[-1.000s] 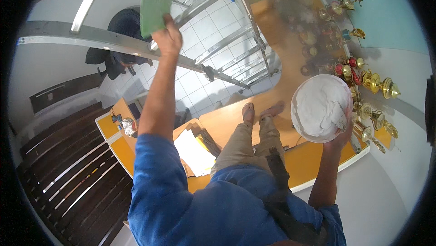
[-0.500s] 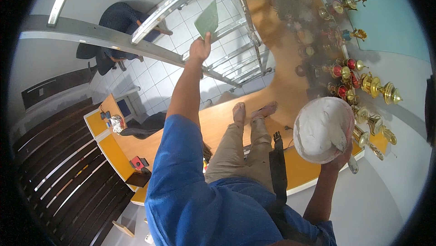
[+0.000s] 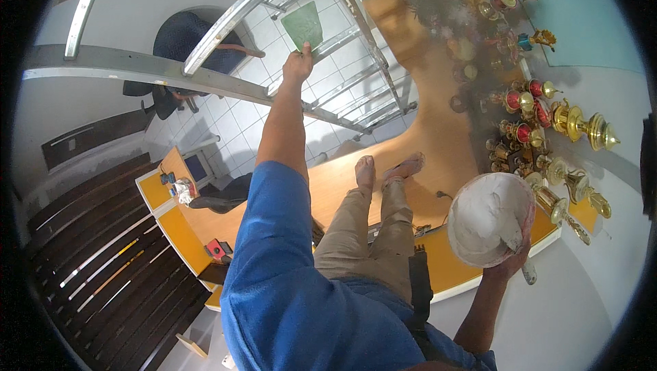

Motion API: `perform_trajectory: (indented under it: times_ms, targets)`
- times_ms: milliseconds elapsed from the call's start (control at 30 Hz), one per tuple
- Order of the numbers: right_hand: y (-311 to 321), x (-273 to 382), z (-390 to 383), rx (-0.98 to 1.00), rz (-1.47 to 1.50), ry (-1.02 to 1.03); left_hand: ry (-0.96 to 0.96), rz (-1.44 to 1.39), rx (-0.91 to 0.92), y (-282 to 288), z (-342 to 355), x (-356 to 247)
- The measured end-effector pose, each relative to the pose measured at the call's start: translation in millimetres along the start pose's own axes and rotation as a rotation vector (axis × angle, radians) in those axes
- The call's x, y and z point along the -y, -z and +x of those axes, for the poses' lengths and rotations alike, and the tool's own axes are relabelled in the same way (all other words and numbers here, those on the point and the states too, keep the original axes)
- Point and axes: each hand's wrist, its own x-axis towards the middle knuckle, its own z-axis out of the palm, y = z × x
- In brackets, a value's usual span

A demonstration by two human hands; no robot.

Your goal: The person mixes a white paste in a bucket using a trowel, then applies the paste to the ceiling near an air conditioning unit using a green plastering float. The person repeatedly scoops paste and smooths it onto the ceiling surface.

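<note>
My left hand [image 3: 298, 63] grips a flat, square-edged green board [image 3: 301, 23] out among the rungs of an aluminium ladder [image 3: 227, 27], with the thumb over the board's near edge. My right hand [image 3: 509, 262] holds a shallow, round pink-rimmed bowl [image 3: 484, 216] heaped with white paste, out at my right side. A trowel [image 3: 520, 248] lies in the paste, its pale handle hanging past the bowl's rim beside that hand. The fingers of this hand are partly hidden under the bowl.
I stand on a wooden desk [image 3: 443, 131] with several gold and red trophies [image 3: 575, 121] along its right side. Below are a tiled floor [image 3: 243, 124] and dark chairs [image 3: 181, 46]. Dark slatted wood [image 3: 89, 241] is at lower left; small items [image 3: 179, 186] sit on the desk's left end.
Since a second ago my left hand and the green board have shifted right and appear farther out among the rungs. The bowl in my right hand appears lower in view.
</note>
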Motion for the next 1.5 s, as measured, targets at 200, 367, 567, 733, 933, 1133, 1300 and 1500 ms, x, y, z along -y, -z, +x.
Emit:
perform_trajectory:
  times_ms: [200,367,567,733,933,1133,1300,1500]
  targets:
    - [3,-1,13,0.027,0.352,-0.028,-0.016,0.050,0.064,-3,-23,-13]
    - [0,-3,22,-0.030,0.050,0.120,0.007,0.088,0.101,-12,-74,-17]
    - [-15,13,26,0.044,0.108,0.105,0.038,0.101,0.146,-14,-110,-36]
    - [-29,28,13,0.015,0.334,0.038,-0.019,0.036,0.170,-11,-113,-50]
    - [-23,29,3,0.010,-0.246,0.349,0.054,0.130,0.241,-9,-105,-66]
    - [-15,16,4,0.038,0.335,0.027,0.079,0.088,0.281,-27,-115,-90]
    - [-18,19,9,0.039,0.124,0.149,0.058,0.122,0.245,-32,-126,-90]
    - [-28,31,12,0.084,0.221,0.120,0.016,0.090,0.169,-31,-136,-63]
